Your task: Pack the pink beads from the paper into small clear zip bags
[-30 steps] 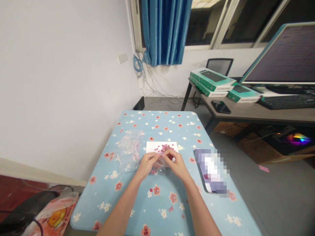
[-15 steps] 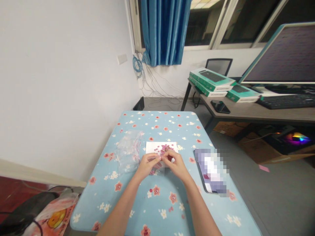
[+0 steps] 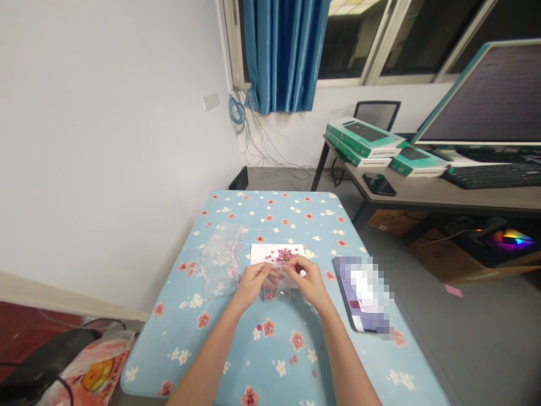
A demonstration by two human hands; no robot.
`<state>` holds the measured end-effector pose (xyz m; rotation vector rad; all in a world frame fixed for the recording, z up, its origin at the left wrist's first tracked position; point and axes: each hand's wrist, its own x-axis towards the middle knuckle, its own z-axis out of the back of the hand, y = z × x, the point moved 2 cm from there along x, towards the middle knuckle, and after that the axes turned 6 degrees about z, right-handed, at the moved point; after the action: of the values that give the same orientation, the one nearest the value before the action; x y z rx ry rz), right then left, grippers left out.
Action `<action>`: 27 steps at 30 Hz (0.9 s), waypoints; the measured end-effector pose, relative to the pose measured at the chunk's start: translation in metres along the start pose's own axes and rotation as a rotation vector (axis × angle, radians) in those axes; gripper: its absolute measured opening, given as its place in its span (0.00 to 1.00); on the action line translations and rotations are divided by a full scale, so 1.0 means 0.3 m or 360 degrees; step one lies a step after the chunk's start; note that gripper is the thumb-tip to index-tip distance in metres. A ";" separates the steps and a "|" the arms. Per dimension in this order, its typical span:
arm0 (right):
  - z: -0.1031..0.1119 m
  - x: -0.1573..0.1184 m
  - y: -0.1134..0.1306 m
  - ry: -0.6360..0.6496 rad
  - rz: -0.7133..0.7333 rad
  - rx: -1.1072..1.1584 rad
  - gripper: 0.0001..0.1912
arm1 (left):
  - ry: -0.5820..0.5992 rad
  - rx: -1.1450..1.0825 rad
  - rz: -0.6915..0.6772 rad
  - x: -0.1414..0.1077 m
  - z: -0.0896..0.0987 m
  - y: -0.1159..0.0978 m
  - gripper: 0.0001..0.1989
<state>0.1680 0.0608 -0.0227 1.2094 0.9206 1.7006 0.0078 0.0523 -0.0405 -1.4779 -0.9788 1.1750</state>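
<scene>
My left hand point(image 3: 254, 285) and my right hand point(image 3: 310, 283) pinch the top edges of a small clear plastic bag point(image 3: 279, 287) between them. A few pink beads point(image 3: 269, 295) lie low in that bag. Just beyond my fingers, a white paper sheet point(image 3: 262, 254) lies on the blue floral tablecloth point(image 3: 270, 338), bearing a heap of pink beads point(image 3: 284, 255). A larger clear zip bag with red-striped edges point(image 3: 222, 260) lies left of the sheet, near my left hand.
A phone with a pixelated screen point(image 3: 363, 296) lies right of my right hand. The table's far edge and left edge are in view. Beyond it stands a desk holding green boxes point(image 3: 363, 138), a monitor point(image 3: 482, 93) and a keyboard point(image 3: 492, 176).
My hands have drawn slightly apart, the right one moving rightward, and the small bag now shows stretched between them.
</scene>
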 end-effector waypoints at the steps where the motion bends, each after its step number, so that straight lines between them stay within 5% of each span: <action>1: 0.000 0.000 0.000 -0.0004 -0.0001 0.0002 0.10 | 0.0004 0.0004 -0.0003 0.000 0.000 0.000 0.27; 10: -0.010 0.001 0.007 0.0127 0.0044 0.0012 0.09 | -0.0082 0.0077 -0.0124 -0.009 0.008 -0.002 0.15; 27: -0.023 -0.006 0.010 0.0230 0.0103 0.0057 0.11 | -0.0065 0.0237 -0.0190 -0.012 0.005 -0.005 0.15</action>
<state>0.1612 0.0573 -0.0225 1.1626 1.0115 1.8495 0.0055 0.0494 -0.0383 -1.2656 -0.9717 1.1697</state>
